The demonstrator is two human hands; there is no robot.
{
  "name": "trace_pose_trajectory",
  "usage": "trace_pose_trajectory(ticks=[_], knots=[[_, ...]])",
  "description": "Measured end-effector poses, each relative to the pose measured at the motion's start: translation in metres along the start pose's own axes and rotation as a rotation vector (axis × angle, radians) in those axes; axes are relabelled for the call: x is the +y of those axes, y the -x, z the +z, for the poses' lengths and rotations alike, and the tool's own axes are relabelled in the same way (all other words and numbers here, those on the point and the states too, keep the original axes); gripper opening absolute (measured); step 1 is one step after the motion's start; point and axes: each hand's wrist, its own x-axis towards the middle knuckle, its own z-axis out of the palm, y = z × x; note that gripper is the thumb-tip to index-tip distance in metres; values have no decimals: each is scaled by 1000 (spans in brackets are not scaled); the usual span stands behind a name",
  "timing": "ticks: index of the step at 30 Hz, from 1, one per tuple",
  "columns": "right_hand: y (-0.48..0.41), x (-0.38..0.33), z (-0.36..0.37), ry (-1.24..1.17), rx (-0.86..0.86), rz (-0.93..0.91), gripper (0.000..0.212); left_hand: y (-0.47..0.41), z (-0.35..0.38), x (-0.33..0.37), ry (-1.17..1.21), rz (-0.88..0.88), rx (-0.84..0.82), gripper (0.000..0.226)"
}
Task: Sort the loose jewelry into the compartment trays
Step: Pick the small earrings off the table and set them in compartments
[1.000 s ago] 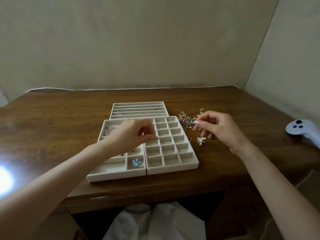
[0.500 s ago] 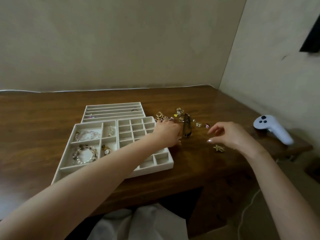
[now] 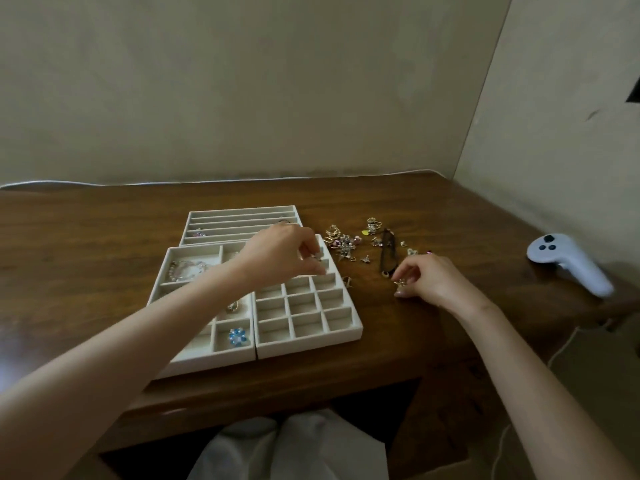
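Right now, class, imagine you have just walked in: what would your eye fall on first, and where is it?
First the cream trays at the middle of the table, with the left hand curled over their far cells. Next the glittering loose jewelry scattered right of them, where the right hand pinches a gold charm. A white controller lies at the far right edge.

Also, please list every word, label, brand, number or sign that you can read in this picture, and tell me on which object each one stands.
No text can be read anywhere in this view.
The white controller: dark buttons only, no readable mark.
The compartment trays: plain, no label.
The loose jewelry and the small gold charm pinched by the right hand: too small to show any engraving.
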Motion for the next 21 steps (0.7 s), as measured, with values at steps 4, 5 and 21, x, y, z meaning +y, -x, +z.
trace_pose_trajectory(ticks=[4, 5, 21], knots=[[-9, -31, 17, -29, 13, -76, 26, 36, -19, -28, 73, -90, -19, 27], [-10, -36, 20, -60, 48, -105, 23, 45, -24, -35, 83, -110, -26, 27], [-9, -82, 36, -337, 280, -422, 7, 137, -35, -73, 166, -107, -183, 27]])
